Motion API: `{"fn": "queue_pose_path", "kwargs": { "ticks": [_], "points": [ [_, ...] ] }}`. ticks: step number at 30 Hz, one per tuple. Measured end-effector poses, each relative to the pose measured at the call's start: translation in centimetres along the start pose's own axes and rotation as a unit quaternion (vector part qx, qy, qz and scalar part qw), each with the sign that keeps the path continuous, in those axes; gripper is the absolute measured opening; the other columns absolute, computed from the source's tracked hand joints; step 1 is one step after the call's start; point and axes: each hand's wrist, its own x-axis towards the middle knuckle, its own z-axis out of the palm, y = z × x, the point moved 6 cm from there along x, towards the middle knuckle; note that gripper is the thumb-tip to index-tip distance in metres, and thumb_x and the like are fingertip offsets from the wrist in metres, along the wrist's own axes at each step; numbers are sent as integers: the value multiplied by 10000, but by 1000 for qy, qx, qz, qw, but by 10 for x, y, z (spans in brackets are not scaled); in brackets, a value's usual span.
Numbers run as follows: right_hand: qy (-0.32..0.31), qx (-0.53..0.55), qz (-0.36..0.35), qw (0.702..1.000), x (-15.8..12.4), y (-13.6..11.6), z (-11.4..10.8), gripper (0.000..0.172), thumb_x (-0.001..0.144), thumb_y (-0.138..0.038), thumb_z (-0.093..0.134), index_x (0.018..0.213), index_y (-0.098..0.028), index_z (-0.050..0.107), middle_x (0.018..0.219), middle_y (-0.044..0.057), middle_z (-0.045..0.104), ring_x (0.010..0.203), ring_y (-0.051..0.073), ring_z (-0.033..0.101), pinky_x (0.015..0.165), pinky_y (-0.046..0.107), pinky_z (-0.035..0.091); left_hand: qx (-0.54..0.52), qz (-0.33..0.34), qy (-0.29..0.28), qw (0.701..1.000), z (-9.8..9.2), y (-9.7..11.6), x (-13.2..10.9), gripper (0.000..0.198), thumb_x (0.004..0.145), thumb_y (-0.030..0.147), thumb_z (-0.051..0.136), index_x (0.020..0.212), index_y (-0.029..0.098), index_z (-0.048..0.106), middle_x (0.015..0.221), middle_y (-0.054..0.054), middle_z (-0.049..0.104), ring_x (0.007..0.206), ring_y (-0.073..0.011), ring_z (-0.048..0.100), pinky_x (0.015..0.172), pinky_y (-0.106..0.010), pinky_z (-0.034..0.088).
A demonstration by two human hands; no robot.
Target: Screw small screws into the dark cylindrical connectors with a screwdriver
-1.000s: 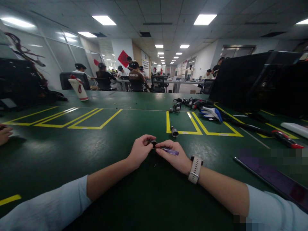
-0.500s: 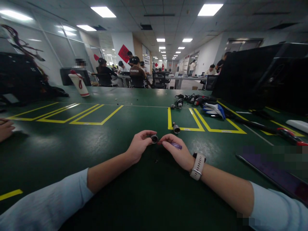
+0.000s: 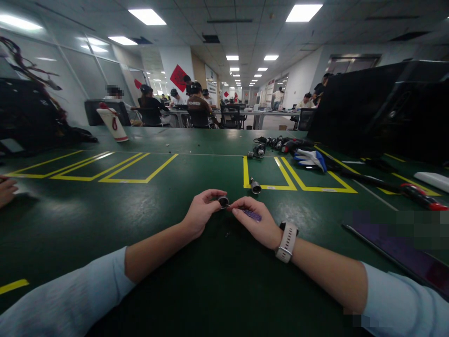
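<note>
My left hand (image 3: 201,213) pinches a small dark round part (image 3: 223,201) just above the green table (image 3: 105,220). My right hand (image 3: 256,224) grips a small screwdriver with a clear purple handle (image 3: 251,215), its tip pointing left into the round part. Both forearms rest on the table, and the right wrist wears a white watch (image 3: 286,242). A similar small metal cylinder (image 3: 255,186) lies a little beyond my right hand, on a yellow line.
Further back on the right lie several dark parts (image 3: 271,144), blue-and-white gloves (image 3: 310,160) and a red-handled tool (image 3: 419,196). A flat dark device (image 3: 396,248) lies at right. A white cup (image 3: 112,124) stands far left. Another person's hand (image 3: 6,191) rests at the left edge.
Both hands have lifted slightly and moved away from me with the part and screwdriver still held together; the view has tilted a little.
</note>
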Motion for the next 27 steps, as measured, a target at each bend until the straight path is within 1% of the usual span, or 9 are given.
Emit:
{"fn": "queue_pose_path", "kwargs": {
  "ticks": [4,8,12,18,24,27],
  "points": [
    [12,-11,-20,1000,-1,-4,-1,132,804,-214,518,883,-200,623,863,39,622,814,169,568,753,341,457,3,9,-1,1000,0,-1,1,306,649,177,641,954,151,626,1021,-75,637,983,-214,584,890,-381,450],
    [46,-62,-68,995,-3,-11,-3,127,781,-161,520,827,-207,628,813,39,621,799,177,562,744,345,451,8,14,6,1000,-1,0,1,317,626,146,637,943,144,629,988,-71,653,945,-205,601,877,-370,455],
    [52,-102,-102,988,-4,-15,-1,151,772,-134,510,831,-211,626,815,47,627,815,187,556,750,352,448,14,27,13,999,-1,0,1,318,627,175,658,942,148,625,993,-66,655,936,-197,607,879,-364,454],
    [39,-125,-122,984,-5,-16,3,148,775,-134,507,836,-209,618,814,47,626,823,186,553,744,343,452,16,32,11,999,0,-1,1,308,624,166,668,928,151,622,967,-62,664,899,-197,627,864,-370,467],
    [47,-133,-125,982,-6,-18,2,141,775,-133,500,818,-204,614,795,49,628,805,186,557,736,344,455,25,38,18,999,-2,-1,1,290,631,159,660,918,152,621,1005,-64,651,914,-196,622,864,-369,470],
    [49,-140,-126,981,-7,-18,3,138,776,-134,496,807,-198,614,785,52,626,796,186,555,728,341,455,30,33,21,999,-2,-1,0,291,629,163,662,917,152,624,992,-63,656,904,-197,624,862,-372,470]
  ]
}}
